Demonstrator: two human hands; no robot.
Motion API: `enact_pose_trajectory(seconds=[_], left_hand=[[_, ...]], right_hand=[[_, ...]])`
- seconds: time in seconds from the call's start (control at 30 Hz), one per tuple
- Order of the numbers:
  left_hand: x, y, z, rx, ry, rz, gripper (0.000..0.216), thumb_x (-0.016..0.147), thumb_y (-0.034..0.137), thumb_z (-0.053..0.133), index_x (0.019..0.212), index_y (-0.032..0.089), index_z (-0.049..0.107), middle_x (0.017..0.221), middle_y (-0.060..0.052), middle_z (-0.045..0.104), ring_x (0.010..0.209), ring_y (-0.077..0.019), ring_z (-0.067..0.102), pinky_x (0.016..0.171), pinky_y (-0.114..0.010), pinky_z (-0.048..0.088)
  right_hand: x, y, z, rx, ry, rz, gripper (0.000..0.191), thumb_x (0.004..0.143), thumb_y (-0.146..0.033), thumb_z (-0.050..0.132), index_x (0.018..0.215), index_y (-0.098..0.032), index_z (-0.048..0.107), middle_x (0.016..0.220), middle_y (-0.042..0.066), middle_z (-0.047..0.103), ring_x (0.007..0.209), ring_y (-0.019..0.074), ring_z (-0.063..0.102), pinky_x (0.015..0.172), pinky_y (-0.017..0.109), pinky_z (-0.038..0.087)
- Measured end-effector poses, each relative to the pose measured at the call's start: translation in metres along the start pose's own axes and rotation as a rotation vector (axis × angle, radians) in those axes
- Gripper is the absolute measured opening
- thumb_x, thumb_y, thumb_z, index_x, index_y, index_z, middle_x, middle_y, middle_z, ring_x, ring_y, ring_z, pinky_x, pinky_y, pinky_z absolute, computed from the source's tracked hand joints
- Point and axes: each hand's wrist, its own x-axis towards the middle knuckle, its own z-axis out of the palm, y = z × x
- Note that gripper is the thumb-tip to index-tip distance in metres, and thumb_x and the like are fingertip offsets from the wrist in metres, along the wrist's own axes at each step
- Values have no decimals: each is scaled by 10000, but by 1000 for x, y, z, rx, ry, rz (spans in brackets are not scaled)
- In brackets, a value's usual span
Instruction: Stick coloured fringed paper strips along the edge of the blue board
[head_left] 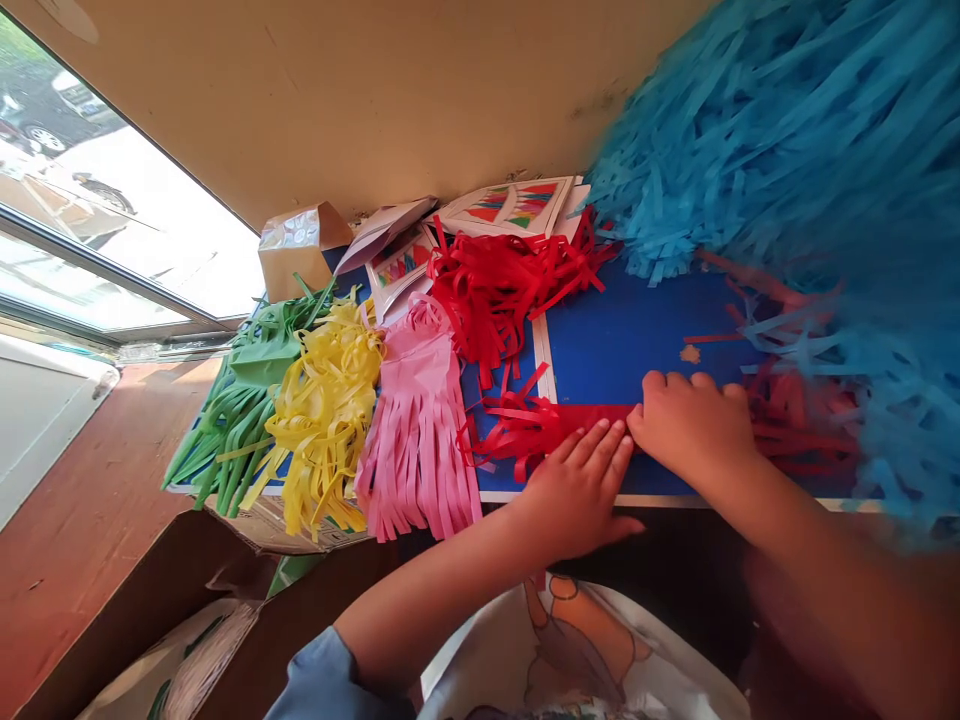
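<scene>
A strip of red fringed tissue paper (589, 420) lies across the blue tabletop (637, 320) near its front edge, its cut ends fanning out at both sides. My left hand (577, 490) rests flat on it, fingers stretched out and thumb apart. Beside it, my right hand (694, 425) is closed at the paper's middle, knuckles up; its fingertips are mostly hidden. Right of this hand more red strips (802, 420) spread out, partly under hanging blue tissue fringe (750, 150).
Left along the table lie pink (420, 420), yellow (330, 400) and green fringed bundles (259, 370). A red bundle (510, 280) sits behind, near printed packets (502, 205) against the wall. An open cardboard box (172, 600) stands lower left, below a window (112, 190).
</scene>
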Motion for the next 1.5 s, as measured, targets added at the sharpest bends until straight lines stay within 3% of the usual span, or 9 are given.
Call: enact_pose_trajectory(seconds=[0.17,0.4,0.63,0.7,0.8,0.87,1.1,1.3,1.5], left_hand=[[-16,-2,5,-59,-97,-60,748,854,647,320,1401,138,291,1483,-76,238,1365,-248,210,1084,-384,240],[-53,-51,-14,-52,-169,-147,619,861,580,415,1327,172,421,1398,-70,416,1284,-242,372,1064,-406,276],[-53,-57,-33,72,260,-912,371,936,374,331,862,174,634,956,-100,666,936,-245,581,888,-418,409],[-33,-34,-28,6,312,-759,384,939,373,308,900,172,633,1074,-108,639,1025,-235,550,921,-388,392],[-3,0,-10,-94,166,-252,573,911,526,296,1266,114,474,1396,-104,411,1302,-221,335,1056,-335,283],[9,10,4,-101,69,-168,810,855,666,249,1358,40,346,1454,-142,295,1363,-250,213,1098,-358,216],[-8,-10,8,-130,-123,-225,925,802,714,321,1393,5,261,1475,-196,173,1384,-274,112,1111,-398,190],[-16,-14,1,-203,-136,-238,993,659,798,444,1410,167,288,1479,-209,160,1359,-347,175,1063,-469,258],[-16,-18,4,-164,-99,-229,969,713,766,420,1408,106,277,1485,-180,163,1376,-281,161,1100,-412,204]], right_hand=[[-1,1,6,0,54,2,228,830,-204,346,884,-100,541,847,166,597,862,312,527,652,382,302],[-2,-1,8,20,78,26,231,813,-196,347,855,-106,556,837,158,592,830,304,525,634,376,295],[-1,-1,8,40,48,52,225,810,-204,363,863,-116,564,862,165,599,847,300,519,646,375,300],[-1,-1,7,37,41,52,222,812,-211,369,865,-115,562,866,163,599,861,300,520,659,378,306],[-1,0,5,38,20,47,237,821,-220,365,892,-107,561,901,172,598,891,317,518,672,395,318],[-1,0,4,41,1,50,254,833,-231,352,901,-105,562,917,177,598,903,325,516,677,408,324],[0,0,2,38,9,38,221,812,-236,391,898,-120,559,912,160,604,921,324,500,671,391,294],[-6,-2,8,3,165,-10,210,808,-170,354,861,-128,553,834,134,598,853,291,500,661,377,236],[-8,-4,8,-1,155,-35,213,816,-164,358,853,-125,564,831,124,602,848,271,513,677,371,224]])
